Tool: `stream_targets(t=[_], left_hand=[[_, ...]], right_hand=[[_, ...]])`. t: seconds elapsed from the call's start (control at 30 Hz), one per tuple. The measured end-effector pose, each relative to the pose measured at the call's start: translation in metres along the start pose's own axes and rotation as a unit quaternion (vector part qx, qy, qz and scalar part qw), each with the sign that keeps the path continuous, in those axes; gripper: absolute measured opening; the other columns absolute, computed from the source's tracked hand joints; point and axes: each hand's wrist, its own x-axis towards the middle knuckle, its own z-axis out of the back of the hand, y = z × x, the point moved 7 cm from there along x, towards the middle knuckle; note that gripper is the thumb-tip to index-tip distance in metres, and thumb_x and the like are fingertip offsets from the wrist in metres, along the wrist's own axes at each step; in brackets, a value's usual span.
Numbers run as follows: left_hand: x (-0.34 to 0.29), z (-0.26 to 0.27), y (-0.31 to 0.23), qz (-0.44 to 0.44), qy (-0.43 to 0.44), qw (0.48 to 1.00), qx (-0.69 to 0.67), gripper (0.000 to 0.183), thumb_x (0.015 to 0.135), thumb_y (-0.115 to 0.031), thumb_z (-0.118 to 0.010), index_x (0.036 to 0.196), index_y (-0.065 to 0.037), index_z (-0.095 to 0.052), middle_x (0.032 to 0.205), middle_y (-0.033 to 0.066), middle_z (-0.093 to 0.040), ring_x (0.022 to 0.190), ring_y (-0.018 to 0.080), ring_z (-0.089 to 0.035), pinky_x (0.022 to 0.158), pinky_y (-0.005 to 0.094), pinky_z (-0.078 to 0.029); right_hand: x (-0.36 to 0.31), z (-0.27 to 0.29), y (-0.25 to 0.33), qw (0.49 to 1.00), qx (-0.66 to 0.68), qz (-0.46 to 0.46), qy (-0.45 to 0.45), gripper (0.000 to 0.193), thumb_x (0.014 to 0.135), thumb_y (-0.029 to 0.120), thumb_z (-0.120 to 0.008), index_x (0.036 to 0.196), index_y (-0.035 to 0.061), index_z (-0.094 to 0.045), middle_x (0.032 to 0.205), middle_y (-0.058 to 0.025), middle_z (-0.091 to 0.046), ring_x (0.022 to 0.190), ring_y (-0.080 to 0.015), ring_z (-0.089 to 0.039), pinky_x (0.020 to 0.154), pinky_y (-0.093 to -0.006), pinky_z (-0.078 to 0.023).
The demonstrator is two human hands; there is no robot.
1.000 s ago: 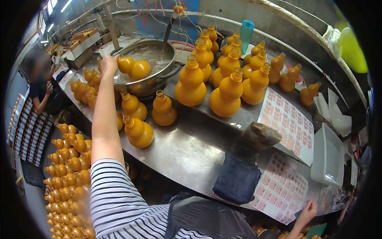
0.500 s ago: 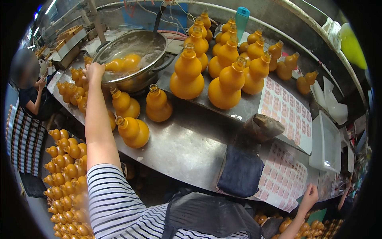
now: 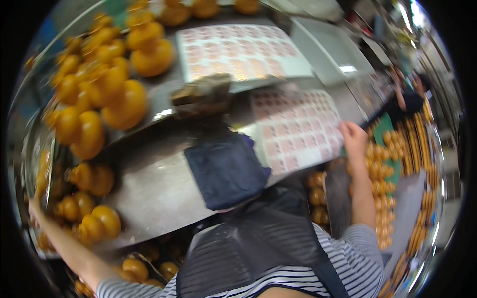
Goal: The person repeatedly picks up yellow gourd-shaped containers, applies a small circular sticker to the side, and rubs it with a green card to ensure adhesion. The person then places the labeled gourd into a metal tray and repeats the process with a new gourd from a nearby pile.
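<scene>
Gourd bottles (image 3: 124, 105) crowd left of the dark cloth (image 3: 226, 171); right of it, the right hand (image 3: 354, 140) presses fingertips together; far left, the left hand (image 3: 34, 212), grip unclear.

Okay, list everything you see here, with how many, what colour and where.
Glossy gourd-shaped bottles: many, too blurred to count, orange, left and top left
More gourd-shaped bottles: many, orange, in rows at right
Printed paper sheets: two, white with pinkish prints, top centre and right of centre
Folded cloth: one, navy, centre
Rough block: one, brown, below the top sheet's left end
Shallow plastic tray: one, whitish, top right
Metal table: one, grey, under most items
Co-worker: one, dark clothing, upper right
Apron: one, black, bottom centre
Striped sleeves: two, white and dark, bottom
Left hand: one, bare, far left edge, grasp unclear
Right hand: one, bare, by the lower sheet's right edge
</scene>
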Motion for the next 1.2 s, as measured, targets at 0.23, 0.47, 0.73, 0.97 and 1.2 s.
stream_targets(t=[0.23,0.47,0.73,0.97,1.2], left_hand=[[0.021,-0.011,-0.032,-0.045,-0.016,0.999,0.025,0.066,0.086,-0.058,-0.054,0.126,-0.007,-0.06,0.126,0.0222,-0.057,0.119,0.0469,-0.046,0.097,0.0595,-0.036],[0.026,-0.003,-0.012,-0.053,-0.021,0.997,0.043,0.064,0.088,-0.059,-0.053,0.122,-0.006,-0.064,0.118,0.0212,-0.061,0.112,0.044,-0.052,0.094,0.0539,-0.04],[0.03,0.02,-0.008,-0.072,-0.049,0.995,0.052,0.064,0.09,-0.06,-0.05,0.116,-0.004,-0.067,0.109,0.0201,-0.066,0.104,0.0407,-0.059,0.089,0.0475,-0.045],[-0.033,0.068,-0.067,-0.216,-0.175,0.96,-0.027,0.046,0.092,-0.047,-0.057,0.111,-0.008,-0.071,0.112,0.012,-0.069,0.102,0.0343,-0.063,0.088,0.0419,-0.048],[-0.133,0.105,-0.109,-0.443,-0.268,0.842,0.152,0.022,0.093,-0.021,-0.059,0.108,-0.006,-0.065,0.123,0.004,-0.062,0.108,0.0268,-0.06,0.09,0.0366,-0.047]], right_hand=[[-0.072,-0.054,-0.071,0.982,-0.049,-0.12,0.136,0.018,0.085,0.024,-0.068,0.083,0.006,-0.07,0.061,-0.0105,-0.062,0.054,-0.0258,-0.06,0.053,-0.0348,-0.045],[-0.075,-0.072,-0.044,0.972,-0.171,0.058,0.154,0.025,0.085,0.016,-0.064,0.109,0.0144,-0.069,0.081,-0.0085,-0.066,0.073,-0.0298,-0.064,0.061,-0.0406,-0.051],[-0.126,-0.059,-0.044,0.973,-0.148,0.052,0.167,0.038,0.079,0.021,-0.073,0.115,0.011,-0.066,0.076,-0.0079,-0.062,0.072,-0.028,-0.064,0.062,-0.0383,-0.052],[-0.119,-0.044,-0.055,0.952,-0.212,0.185,0.118,0.044,0.069,0.021,-0.078,0.112,0.0181,-0.068,0.077,-0.0009,-0.054,0.076,-0.0193,-0.058,0.061,-0.0321,-0.05],[-0.109,-0.036,-0.049,0.959,-0.117,0.244,0.078,0.027,0.068,0.019,-0.078,0.094,0.0157,-0.071,0.086,0.0024,-0.063,0.083,-0.0165,-0.061,0.063,-0.0289,-0.051]])
